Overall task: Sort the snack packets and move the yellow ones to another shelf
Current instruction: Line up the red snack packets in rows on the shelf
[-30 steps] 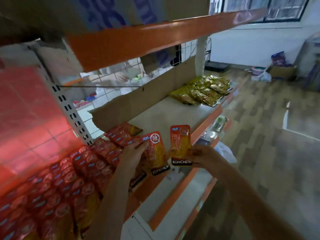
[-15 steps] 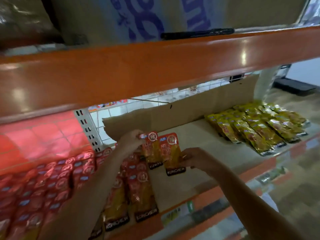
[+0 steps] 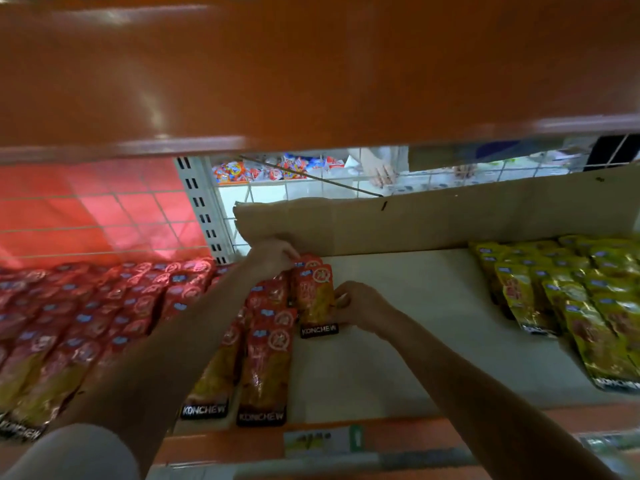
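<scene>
Rows of red snack packets [image 3: 104, 306] cover the left half of the shelf [image 3: 398, 341]. Yellow packets [image 3: 561, 299] lie in overlapping rows at the right end. My left hand [image 3: 272, 256] grips the top of a red packet at the back of the red stack, near the cardboard. My right hand [image 3: 360, 308] pinches the right edge of another red packet [image 3: 317, 299], which lies on the right end of the red rows with its black KONCHEW strip toward me.
An orange shelf beam [image 3: 311, 81] hangs low across the top of the view. A cardboard sheet [image 3: 433, 220] lines the back over a wire grid. A slotted white upright [image 3: 201, 209] stands behind the red rows. A price label [image 3: 322, 441] sits on the front edge.
Both hands moved forward from in front of the shelf onto it, carrying the two red packets to the right end of the red rows. The camera dipped below the upper beam.
</scene>
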Demonstrator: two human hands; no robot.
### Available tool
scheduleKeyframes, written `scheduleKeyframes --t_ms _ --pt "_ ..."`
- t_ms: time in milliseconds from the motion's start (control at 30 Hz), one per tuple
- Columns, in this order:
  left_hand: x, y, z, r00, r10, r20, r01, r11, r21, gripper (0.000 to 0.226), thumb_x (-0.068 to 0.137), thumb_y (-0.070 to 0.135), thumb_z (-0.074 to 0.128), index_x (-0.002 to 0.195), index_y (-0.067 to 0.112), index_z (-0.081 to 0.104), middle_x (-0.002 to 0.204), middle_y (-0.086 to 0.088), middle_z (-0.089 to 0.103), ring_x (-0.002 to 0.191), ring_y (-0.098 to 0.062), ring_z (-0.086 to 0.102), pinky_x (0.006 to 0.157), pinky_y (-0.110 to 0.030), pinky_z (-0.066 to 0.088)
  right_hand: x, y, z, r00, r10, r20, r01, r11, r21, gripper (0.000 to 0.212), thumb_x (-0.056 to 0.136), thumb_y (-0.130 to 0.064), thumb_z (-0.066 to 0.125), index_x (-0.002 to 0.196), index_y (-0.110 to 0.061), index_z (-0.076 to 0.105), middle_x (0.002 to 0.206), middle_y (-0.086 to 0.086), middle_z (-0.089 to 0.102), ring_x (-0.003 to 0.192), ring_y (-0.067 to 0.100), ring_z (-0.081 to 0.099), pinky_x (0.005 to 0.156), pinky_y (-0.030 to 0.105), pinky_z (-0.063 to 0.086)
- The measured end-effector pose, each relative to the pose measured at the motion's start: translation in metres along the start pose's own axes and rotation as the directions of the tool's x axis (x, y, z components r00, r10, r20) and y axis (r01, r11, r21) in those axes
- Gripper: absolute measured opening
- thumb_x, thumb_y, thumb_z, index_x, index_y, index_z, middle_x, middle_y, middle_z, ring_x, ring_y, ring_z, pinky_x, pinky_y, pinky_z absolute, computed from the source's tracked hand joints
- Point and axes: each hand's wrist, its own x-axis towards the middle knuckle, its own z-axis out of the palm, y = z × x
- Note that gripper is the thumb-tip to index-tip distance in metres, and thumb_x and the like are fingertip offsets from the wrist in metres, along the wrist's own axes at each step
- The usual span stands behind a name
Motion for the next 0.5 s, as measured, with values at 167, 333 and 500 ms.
scheduleKeyframes --t_ms 167,333,500 --pt "-0.001 0.006 0.006 1.000 -0.018 -0.014 0.018 1.000 0.004 0.021 0.089 0.016 0.062 0.109 0.015 0.070 0.113 -0.003 0.067 0.104 -0.019 0.059 0.083 -0.026 0.041 0.003 -0.009 0.000 0.999 -0.024 0.041 0.030 0.988 -0.149 0.043 0.082 -0.020 0.072 0.117 0.001 0.058 0.116 0.015 0.062 0.099 0.025 0.062 0.071 0.028 0.050" --pt "0.001 0.001 0.009 0.998 -0.048 -0.043 0.048 0.999 -0.008 0.022 0.089 0.013 0.061 0.108 0.017 0.071 0.114 -0.002 0.066 0.099 -0.016 0.059 0.075 -0.020 0.039 0.007 -0.019 0.004 0.994 -0.051 0.093 0.072 0.968 -0.238 0.033 0.080 -0.025 0.073 0.096 0.004 0.066 0.093 0.014 0.067 0.073 0.020 0.062 0.052 0.015 0.044" --pt "-0.004 0.003 0.006 0.995 -0.044 -0.090 0.041 0.999 -0.033 0.020 0.090 0.019 0.061 0.108 0.017 0.070 0.116 -0.001 0.066 0.105 -0.016 0.058 0.082 -0.020 0.039 0.016 -0.022 0.010 0.997 -0.028 0.068 0.060 0.847 -0.528 0.028 0.087 -0.021 0.065 0.069 -0.006 0.050 0.072 0.005 0.056 0.060 0.014 0.051 0.046 0.017 0.032"
